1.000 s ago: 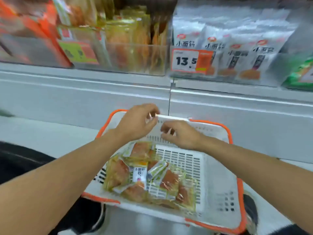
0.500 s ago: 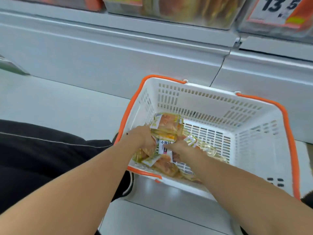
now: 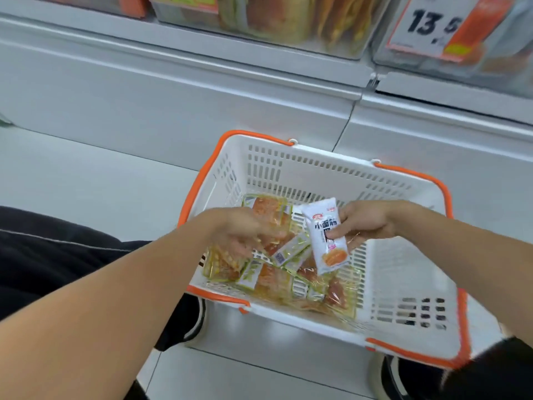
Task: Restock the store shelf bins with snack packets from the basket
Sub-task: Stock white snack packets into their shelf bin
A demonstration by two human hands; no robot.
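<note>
Grey shop floor (image 3: 86,180), white shelf front above. White snack packet (image 3: 327,236) pinched in right hand (image 3: 366,223), held above basket (image 3: 403,272). Yellow-orange packets (image 3: 277,272) heaped in basket's left half. Left hand (image 3: 239,232) blurred over heap; grip state indiscernible. Clear shelf bins (image 3: 288,21) along top, price tag (image 3: 432,24) reading 13.5.

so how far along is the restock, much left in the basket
Done: the bins at the top already hold packets, though how full they are can't be told. In hand: the right hand pinches a white packet above the basket; the left hand reaches into the pile. Left: a heap of yellow packets still lies in the basket.
</note>
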